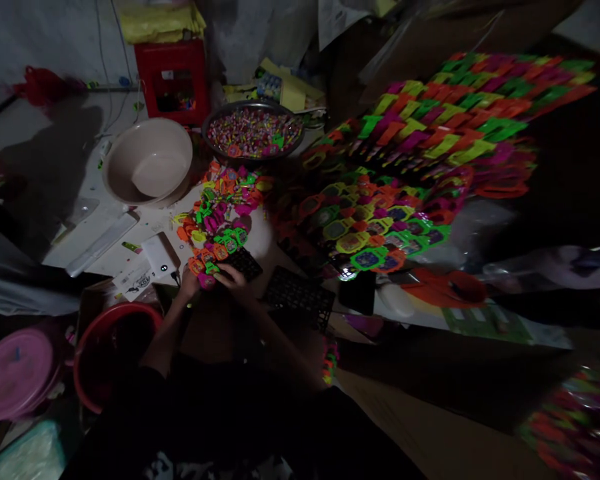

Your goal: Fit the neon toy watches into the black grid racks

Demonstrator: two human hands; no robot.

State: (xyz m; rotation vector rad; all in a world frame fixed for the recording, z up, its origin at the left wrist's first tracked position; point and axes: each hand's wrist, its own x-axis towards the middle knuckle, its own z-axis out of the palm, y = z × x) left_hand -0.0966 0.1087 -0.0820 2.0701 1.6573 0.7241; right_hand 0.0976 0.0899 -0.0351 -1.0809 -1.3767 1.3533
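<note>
Both my hands meet at the near end of a pile of bright plastic toy watches (220,213). My left hand (190,283) is closed at an orange toy watch (196,265), its fingertips partly covered. From the right, my right hand (234,277) pinches at a green toy watch (211,268). A magenta toy watch (207,282) hangs between the two hands. Beside my right hand, a black openwork tray (246,264) lies partly under the row of green and orange watches. Dim light hides the exact grip.
A beige basin (180,150) and a metal bowl of small colourful pieces (253,133) stand behind the pile. Stacked racks of toy watches (380,220) rise on the right. A white power bank (157,256) lies left; a red tub (117,313) sits below. Another black tray (300,297) lies right.
</note>
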